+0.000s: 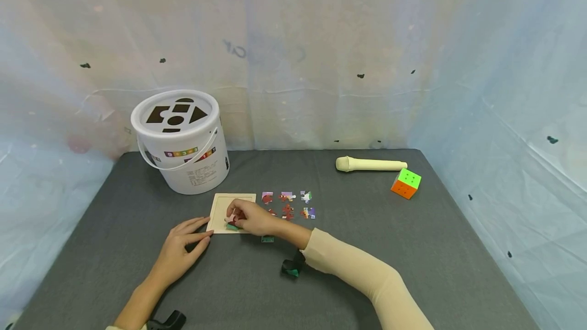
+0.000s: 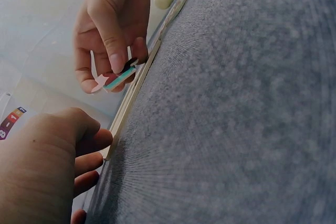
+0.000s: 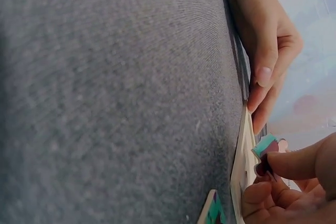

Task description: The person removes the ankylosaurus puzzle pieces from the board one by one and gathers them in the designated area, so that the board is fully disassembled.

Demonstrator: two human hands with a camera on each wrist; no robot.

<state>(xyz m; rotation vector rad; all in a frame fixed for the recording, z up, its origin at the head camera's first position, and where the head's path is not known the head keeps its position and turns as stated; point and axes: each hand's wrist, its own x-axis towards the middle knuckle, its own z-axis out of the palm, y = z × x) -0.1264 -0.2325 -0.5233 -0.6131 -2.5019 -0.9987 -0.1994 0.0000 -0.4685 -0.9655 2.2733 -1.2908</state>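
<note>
My right hand (image 1: 252,219) pinches a jigsaw puzzle piece (image 1: 232,226) between thumb and fingers, over a square wooden puzzle tray (image 1: 236,196). In the right wrist view the puzzle piece (image 3: 268,144) shows teal, dark red and pink, tilted and raised off the tray. At the tray's left side, my left hand (image 1: 178,248) touches the rim with its extended fingertips and thumb. Rows of loose puzzle pieces (image 1: 287,196) lie to the right of the tray, partly hidden by my right hand and forearm. One green piece (image 1: 267,239) lies just below the forearm.
Behind the tray at the left stands a white bucket (image 1: 202,167) with shape cutouts in its lid. A cream toy microphone (image 1: 373,164) and a puzzle cube (image 1: 406,184) lie at the back right. A dark grey cloth (image 1: 348,279) covers the table, with sheeting behind it.
</note>
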